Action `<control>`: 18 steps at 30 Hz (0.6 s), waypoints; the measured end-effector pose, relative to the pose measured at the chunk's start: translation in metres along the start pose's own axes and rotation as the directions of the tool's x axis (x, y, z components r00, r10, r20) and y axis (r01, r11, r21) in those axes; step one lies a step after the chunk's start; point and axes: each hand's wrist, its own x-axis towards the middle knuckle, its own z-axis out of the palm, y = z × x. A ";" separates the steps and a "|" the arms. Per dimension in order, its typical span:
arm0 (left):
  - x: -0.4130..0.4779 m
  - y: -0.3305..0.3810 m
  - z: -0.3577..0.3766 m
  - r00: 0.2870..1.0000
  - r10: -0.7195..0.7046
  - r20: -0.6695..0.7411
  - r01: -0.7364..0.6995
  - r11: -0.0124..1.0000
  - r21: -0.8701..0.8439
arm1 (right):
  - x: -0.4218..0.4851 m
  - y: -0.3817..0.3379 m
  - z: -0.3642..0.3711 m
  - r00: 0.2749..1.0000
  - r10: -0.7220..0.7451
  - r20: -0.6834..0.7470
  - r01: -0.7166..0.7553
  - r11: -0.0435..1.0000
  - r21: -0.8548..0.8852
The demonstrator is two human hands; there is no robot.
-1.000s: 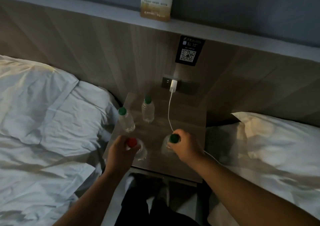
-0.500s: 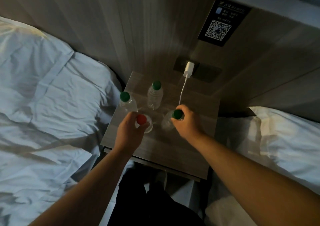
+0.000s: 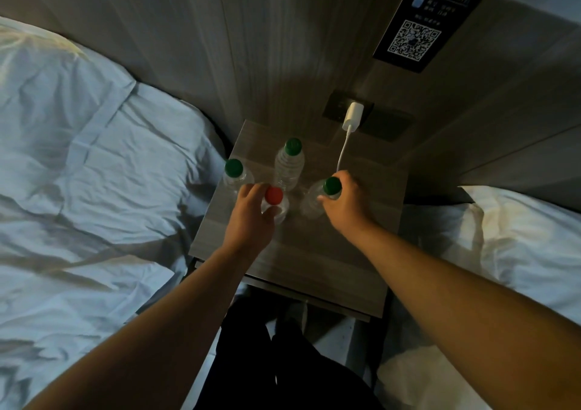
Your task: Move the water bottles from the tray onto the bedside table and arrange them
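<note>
Four clear water bottles are seen on the wooden bedside table (image 3: 314,252), which is set between a left bed (image 3: 94,158) and a right bed (image 3: 518,236), both in white linen. The red-capped bottle (image 3: 275,200) is gripped by the left hand (image 3: 251,217), with fingers and thumb curled round it just below the cap. The right green-capped bottle (image 3: 327,189) is grasped at the neck by the right hand (image 3: 345,205). Whether its base is touching the table cannot be told.

Two bottles are left untouched: the left green-capped bottle (image 3: 234,173), upright at the table's left edge just beside the left fingertips, and the rear green-capped bottle (image 3: 290,164), upright behind the red-capped one.

A white charger (image 3: 352,117) is plugged into a dark wall socket (image 3: 386,123), and its cable (image 3: 342,154) is led down behind the right hand. A black QR-code sign (image 3: 415,32) is fixed on the wood panel above.
</note>
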 end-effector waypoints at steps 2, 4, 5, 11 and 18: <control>0.000 -0.002 0.001 1.000 -0.004 -0.027 0.003 1.000 -0.027 | -0.001 0.000 -0.002 1.000 -0.012 0.024 0.012 1.000 -0.026; -0.001 -0.002 0.001 0.999 -0.012 -0.048 0.011 1.000 -0.020 | -0.006 0.000 -0.007 0.997 -0.001 0.073 0.003 0.999 -0.033; -0.002 -0.002 0.000 0.998 -0.029 -0.047 0.029 1.000 -0.006 | -0.010 -0.001 -0.012 0.995 0.016 0.096 -0.014 1.000 -0.023; -0.022 -0.006 -0.028 0.983 -0.149 0.106 0.130 0.977 0.166 | -0.056 -0.016 -0.048 0.979 0.156 0.133 -0.183 0.958 0.222; -0.132 -0.005 -0.103 0.967 -0.139 0.214 0.094 0.973 0.209 | -0.136 -0.024 -0.074 0.878 0.023 0.478 -0.202 0.923 0.327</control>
